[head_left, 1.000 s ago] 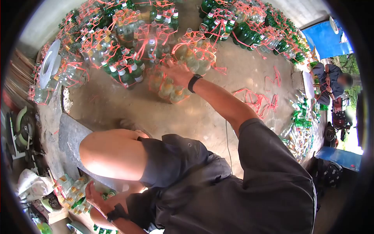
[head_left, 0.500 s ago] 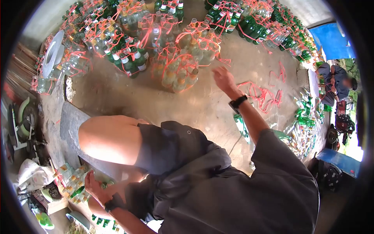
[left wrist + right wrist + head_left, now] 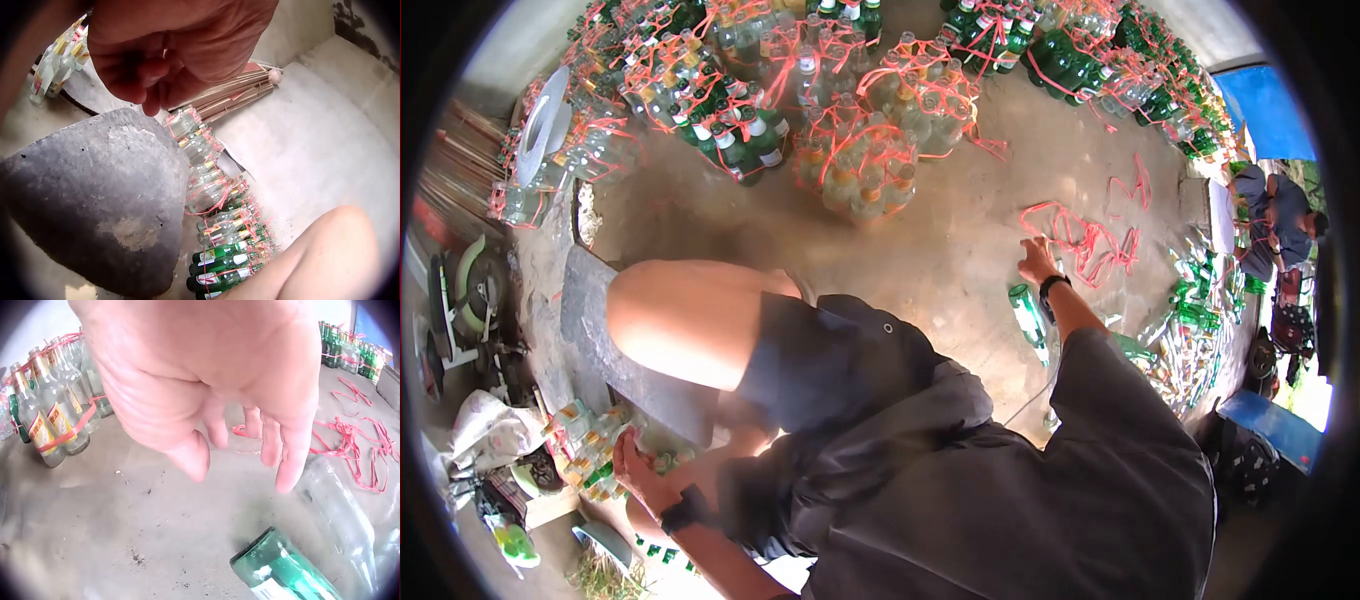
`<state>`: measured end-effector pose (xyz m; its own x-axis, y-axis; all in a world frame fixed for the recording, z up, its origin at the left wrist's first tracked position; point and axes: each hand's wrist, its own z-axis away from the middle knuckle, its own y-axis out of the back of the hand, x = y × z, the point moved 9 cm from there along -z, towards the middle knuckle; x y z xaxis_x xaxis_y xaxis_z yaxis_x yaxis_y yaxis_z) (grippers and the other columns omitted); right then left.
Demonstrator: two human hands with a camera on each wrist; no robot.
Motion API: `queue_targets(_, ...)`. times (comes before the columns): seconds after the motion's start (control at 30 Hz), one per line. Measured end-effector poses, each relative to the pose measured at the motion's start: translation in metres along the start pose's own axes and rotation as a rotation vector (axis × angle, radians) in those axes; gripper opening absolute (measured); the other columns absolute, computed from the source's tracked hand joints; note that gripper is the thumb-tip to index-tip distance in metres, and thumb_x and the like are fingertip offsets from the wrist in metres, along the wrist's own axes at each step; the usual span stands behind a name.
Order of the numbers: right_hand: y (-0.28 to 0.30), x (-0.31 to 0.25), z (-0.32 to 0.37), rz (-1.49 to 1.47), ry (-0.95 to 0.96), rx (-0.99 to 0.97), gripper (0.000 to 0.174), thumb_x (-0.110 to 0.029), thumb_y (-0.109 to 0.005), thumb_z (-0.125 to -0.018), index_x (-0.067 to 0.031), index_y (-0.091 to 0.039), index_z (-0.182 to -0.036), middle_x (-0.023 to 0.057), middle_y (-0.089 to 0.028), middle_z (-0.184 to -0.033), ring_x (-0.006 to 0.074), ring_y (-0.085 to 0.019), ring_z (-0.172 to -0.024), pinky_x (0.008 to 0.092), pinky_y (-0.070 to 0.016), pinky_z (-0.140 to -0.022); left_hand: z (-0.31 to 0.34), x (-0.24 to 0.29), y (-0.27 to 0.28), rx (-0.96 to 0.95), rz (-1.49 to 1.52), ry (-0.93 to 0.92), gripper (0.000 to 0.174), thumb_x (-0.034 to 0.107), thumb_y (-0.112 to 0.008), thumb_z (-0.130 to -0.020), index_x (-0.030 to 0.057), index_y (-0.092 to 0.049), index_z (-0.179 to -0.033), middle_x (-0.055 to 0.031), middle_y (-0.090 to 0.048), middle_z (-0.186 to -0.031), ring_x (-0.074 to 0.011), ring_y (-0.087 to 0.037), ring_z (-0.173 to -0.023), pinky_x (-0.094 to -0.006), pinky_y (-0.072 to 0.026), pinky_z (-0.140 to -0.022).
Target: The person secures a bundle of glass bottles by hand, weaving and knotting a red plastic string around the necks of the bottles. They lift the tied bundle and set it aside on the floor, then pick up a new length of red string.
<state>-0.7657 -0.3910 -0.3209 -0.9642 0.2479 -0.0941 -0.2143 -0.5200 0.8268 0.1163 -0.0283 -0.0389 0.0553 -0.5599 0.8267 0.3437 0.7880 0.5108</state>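
Note:
My right hand (image 3: 1040, 262) reaches low over the floor with nothing in its grasp, fingers apart and pointing down. Just below its fingertips in the right wrist view lie a green glass bottle (image 3: 281, 569) with a white label and a clear glass bottle (image 3: 340, 515), both on their sides. A heap of loose pink string (image 3: 1090, 240) is spread on the floor beside this hand. Near the bent knee, my left hand (image 3: 643, 475) hangs with loosely curled fingers and holds nothing; a grey slab (image 3: 125, 187) shows below it in the left wrist view.
A bundle of clear bottles tied with pink string (image 3: 860, 180) stands ahead, in front of many more tied bundles along the wall. Loose green bottles (image 3: 1197, 300) lie in a pile at the right. Another person (image 3: 1285, 220) is beyond them.
My right hand has left the tied bundle of clear bottles and moved right and back toward my body, to the loose bottles by the string. The left hand has hardly moved.

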Motion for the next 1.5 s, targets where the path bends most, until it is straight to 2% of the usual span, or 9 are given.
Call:
queue_targets(0.17, 0.022, -0.013, -0.011, 0.086, -0.084, -0.051, 0.061, -0.004, -0.061, -0.088, -0.0141, -0.063, -0.148, 0.0213, -0.039, -0.164, 0.045, -0.042, -0.151, 0.0521, -0.0434, -0.123, -0.005, -0.003, 0.003, 0.015, -0.093, 0.013, 0.021, 0.022, -0.071, -0.099, 0.0112, -0.082, -0.114, 0.006, -0.077, -0.1, -0.0031, -0.041, -0.061, -0.0192, -0.0343, -0.055)
queue_targets(0.33, 0.001, 0.008, -0.044, 0.119, -0.071, -0.085, 0.067, -0.004, -0.063, -0.087, -0.0159, -0.059, -0.153, 0.017, -0.035, -0.167, 0.043, -0.044, -0.151, 0.0525, -0.0481, -0.12, 0.006, 0.007, -0.004, 0.003, -0.047, 0.026, 0.019, 0.017, -0.07, -0.101, 0.0071, -0.08, -0.113, 0.006, -0.074, -0.093, -0.0006, -0.036, -0.058, -0.0177, -0.0311, -0.053)
queue_targets(0.57, -0.001, 0.007, -0.056, 0.15, -0.082, -0.12, 0.065, -0.003, -0.065, -0.087, -0.0151, -0.06, -0.151, 0.016, -0.035, -0.167, 0.0417, -0.045, -0.151, 0.0514, -0.049, -0.119, 0.01, 0.011, 0.0, 0.025, -0.048, 0.064, 0.016, 0.015, -0.072, -0.1, 0.0077, -0.079, -0.113, 0.0069, -0.072, -0.091, -0.0015, -0.035, -0.057, -0.0189, -0.0313, -0.053)
queue_targets(0.63, -0.002, 0.009, -0.059, 0.174, -0.098, -0.129, 0.066, -0.002, -0.065, -0.087, -0.0156, -0.059, -0.151, 0.0144, -0.034, -0.168, 0.0407, -0.045, -0.152, 0.0517, -0.0491, -0.119, -0.002, -0.007, 0.013, 0.028, -0.111, 0.13, 0.019, 0.015, -0.075, -0.099, 0.0102, -0.078, -0.117, 0.0013, -0.08, -0.108, -0.0025, -0.042, -0.058, -0.0197, -0.0412, -0.054)
queue_targets(0.83, -0.001, 0.001, -0.061, 0.16, -0.103, -0.181, 0.06, -0.003, -0.066, -0.087, -0.014, -0.06, -0.145, 0.0135, -0.037, -0.165, 0.0386, -0.045, -0.153, 0.0531, -0.048, -0.12, 0.006, -0.002, 0.02, 0.025, -0.061, 0.132, 0.018, 0.016, -0.073, -0.102, 0.0085, -0.077, -0.118, 0.0013, -0.08, -0.107, -0.0028, -0.041, -0.057, -0.0204, -0.044, -0.056)
queue_targets(1.17, -0.025, 0.019, -0.086, 0.157, -0.064, -0.188, 0.062, -0.004, -0.063, -0.088, -0.0093, -0.055, -0.149, 0.0145, -0.035, -0.167, 0.0382, -0.04, -0.156, 0.0583, -0.044, -0.122, 0.005, -0.011, 0.033, -0.054, -0.018, 0.04, 0.017, 0.011, -0.068, -0.104, 0.0061, -0.078, -0.118, 0.0039, -0.077, -0.106, -0.0002, -0.041, -0.062, -0.0186, -0.0387, -0.058)
queue_targets(1.23, -0.021, 0.013, -0.08, 0.152, -0.093, -0.242, 0.063, -0.006, -0.062, -0.088, -0.0089, -0.055, -0.15, 0.0158, -0.035, -0.168, 0.0387, -0.038, -0.157, 0.0573, -0.0431, -0.123, 0.005, -0.012, 0.034, -0.06, -0.028, 0.004, 0.018, 0.014, -0.069, -0.106, 0.0067, -0.077, -0.121, 0.0029, -0.076, -0.098, -0.0019, -0.041, -0.057, -0.0216, -0.0462, -0.06)
queue_targets(1.33, -0.029, 0.013, -0.089, 0.179, -0.066, -0.27, 0.064, -0.006, -0.061, -0.088, -0.0088, -0.054, -0.151, 0.0168, -0.036, -0.169, 0.0389, -0.037, -0.158, 0.0566, -0.0417, -0.124, 0.007, -0.013, 0.032, -0.098, -0.096, 0.011, 0.019, 0.015, -0.069, -0.107, 0.0059, -0.077, -0.122, 0.006, -0.067, -0.083, -0.0015, -0.041, -0.057, -0.0218, -0.0465, -0.06)
queue_targets(1.5, -0.036, 0.019, -0.095, 0.191, -0.053, -0.3, 0.067, -0.012, -0.064, -0.089, -0.0074, -0.05, -0.155, 0.0209, -0.039, -0.167, 0.0405, -0.039, -0.157, 0.0542, -0.0419, -0.124, 0.017, -0.007, 0.03, -0.081, -0.091, 0.0, 0.019, 0.015, -0.068, -0.108, 0.0061, -0.077, -0.121, 0.0081, -0.056, -0.074, -0.001, -0.041, -0.058, -0.0214, -0.0456, -0.06)
